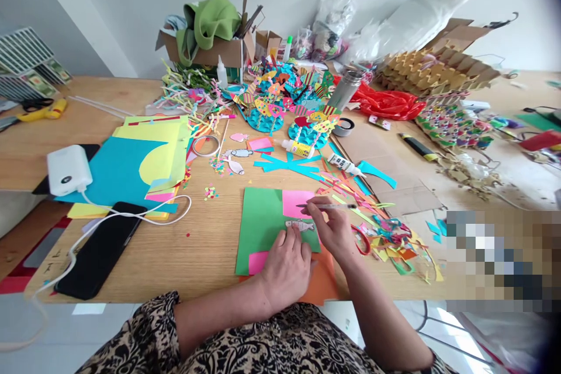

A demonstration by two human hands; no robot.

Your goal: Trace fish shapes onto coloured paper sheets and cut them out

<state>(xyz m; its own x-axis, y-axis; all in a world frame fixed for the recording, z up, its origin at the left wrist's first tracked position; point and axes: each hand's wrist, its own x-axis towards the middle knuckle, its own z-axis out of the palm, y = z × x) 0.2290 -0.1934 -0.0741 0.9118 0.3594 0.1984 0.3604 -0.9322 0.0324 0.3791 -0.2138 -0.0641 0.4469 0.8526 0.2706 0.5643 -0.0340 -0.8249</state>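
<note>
A white paper fish cutout (300, 225) with drawn markings lies on a green sheet of paper (262, 219). The fingertips of my left hand (287, 266) hold it down from its near side, fingers bent and close together. My right hand (331, 228) is closed around a slim pen (335, 206), whose tip points left over a pink paper piece (293, 203) just above the fish. A second pink piece (257, 263) shows at the green sheet's lower left. Orange paper (323, 280) lies partly under my hands. Red-handled scissors (362, 241) rest beside my right wrist, partly covered.
Coloured paper scraps (394, 236) spread to the right. Glue bottles (298, 148), blue strips (287, 165) and finished paper fish on blue bases (265, 120) stand farther back. At left are stacked sheets (118, 163), a black phone (100, 251) and a white cabled device (69, 169).
</note>
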